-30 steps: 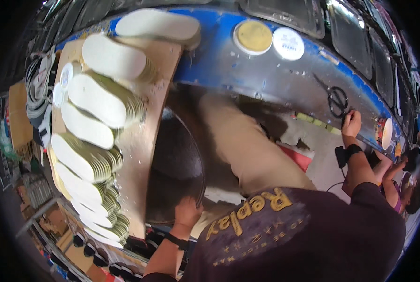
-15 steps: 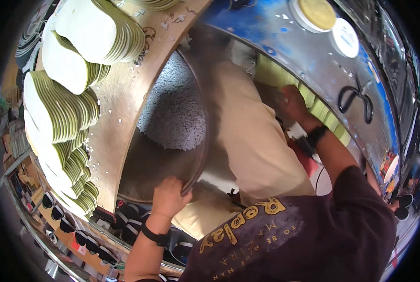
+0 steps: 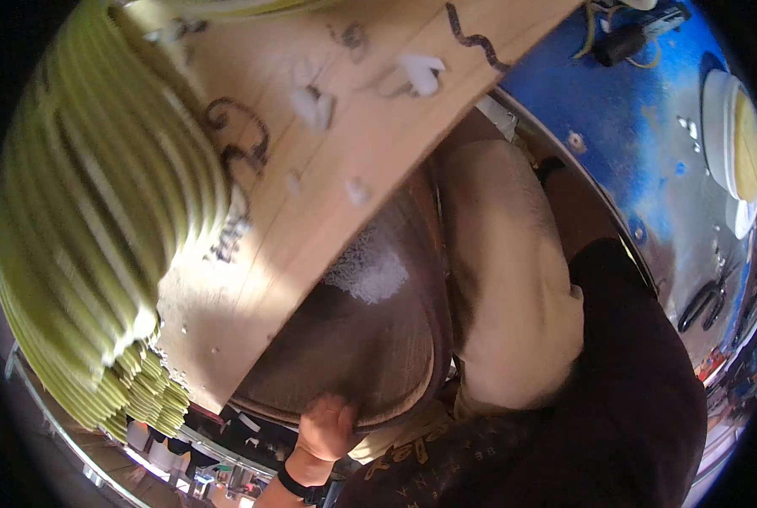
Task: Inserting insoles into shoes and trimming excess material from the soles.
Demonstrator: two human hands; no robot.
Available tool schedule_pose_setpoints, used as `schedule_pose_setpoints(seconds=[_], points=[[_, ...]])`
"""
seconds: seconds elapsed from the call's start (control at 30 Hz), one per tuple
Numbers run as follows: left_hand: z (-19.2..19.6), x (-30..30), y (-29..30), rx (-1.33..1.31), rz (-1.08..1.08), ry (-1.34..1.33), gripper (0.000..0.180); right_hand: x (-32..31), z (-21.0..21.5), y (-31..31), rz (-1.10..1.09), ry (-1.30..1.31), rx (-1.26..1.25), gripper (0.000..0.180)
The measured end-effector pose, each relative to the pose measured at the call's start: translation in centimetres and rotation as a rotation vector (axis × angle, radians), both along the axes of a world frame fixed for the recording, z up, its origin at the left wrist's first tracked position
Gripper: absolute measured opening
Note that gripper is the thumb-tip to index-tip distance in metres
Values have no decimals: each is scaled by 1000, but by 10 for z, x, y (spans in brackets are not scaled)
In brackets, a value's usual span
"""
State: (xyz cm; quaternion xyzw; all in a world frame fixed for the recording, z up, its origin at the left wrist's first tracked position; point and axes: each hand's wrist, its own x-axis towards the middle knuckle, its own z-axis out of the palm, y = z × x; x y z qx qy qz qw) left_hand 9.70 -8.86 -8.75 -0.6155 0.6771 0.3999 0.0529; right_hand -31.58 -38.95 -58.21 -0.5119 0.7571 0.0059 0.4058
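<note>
Keep clear of the layered green stack (image 3: 99,237) on the wooden board (image 3: 302,203). Your left hand (image 3: 326,427) has its fingers clamped on the rim of the dark basin (image 3: 370,356), partly under the board; hold it steady. Your right hand is hidden, so I cannot tell its fingers; ease it along by the blue table (image 3: 598,127). Half a second ago it showed, and the stack looked smaller

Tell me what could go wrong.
With the left hand on its rim, the large dark round basin could tip and spill the heap of small whitish pieces inside. Loose white scraps on the pale wooden board might drop into the basin. The yellow-green stack of flat layers might topple if bumped.
</note>
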Motion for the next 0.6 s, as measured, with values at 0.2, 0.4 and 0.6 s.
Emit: schedule_pose_setpoints(seconds=[0.2,0.4,0.6], points=[[-5,2,-9,-13,-19,16,32,9,-18,-3,-41,23,4,79],[-5,4,2,-14,-32,21,33,3,0,2,-103,-48,-52,74],[3,-4,0,13,-80,-48,36,-15,103,23,-129,-388,-55,68]])
